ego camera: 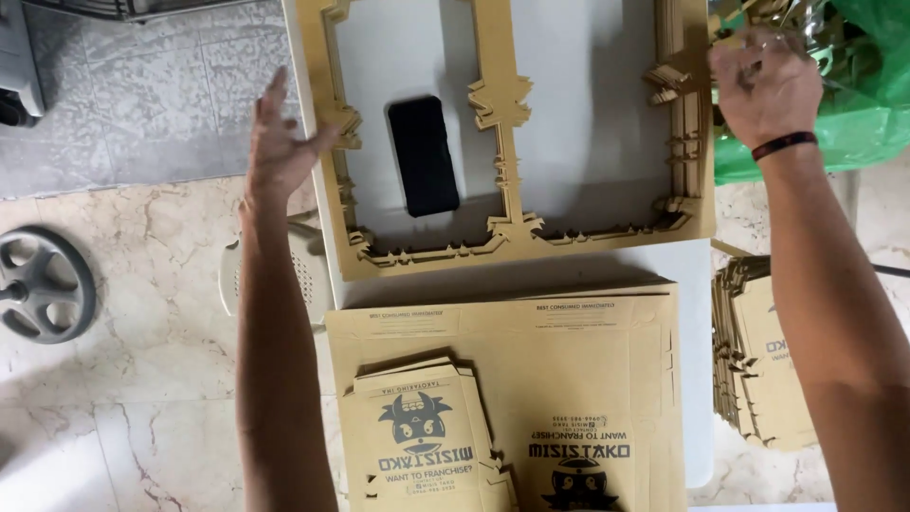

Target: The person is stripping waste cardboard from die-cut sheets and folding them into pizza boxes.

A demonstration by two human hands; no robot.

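A brown cardboard frame (500, 123), the leftover of a die-cut sheet with two large openings, lies on a white table (588, 114). My left hand (281, 142) rests flat against the frame's left edge, fingers spread and holding nothing. My right hand (764, 83), with a dark wristband, is closed over the frame's top right corner beside a green plastic bag (853, 114). A black phone (423, 155) lies on the table inside the left opening. A stack of printed brown cardboard sheets (569, 379) sits at the near edge, with smaller punched-out box blanks (422, 436) on top.
Another pile of punched brown box blanks (763, 351) stands to the right of the table. A grey wheel-shaped object (43, 282) lies on the marble floor at the left. A pale perforated stool or seat (308, 270) shows under my left arm.
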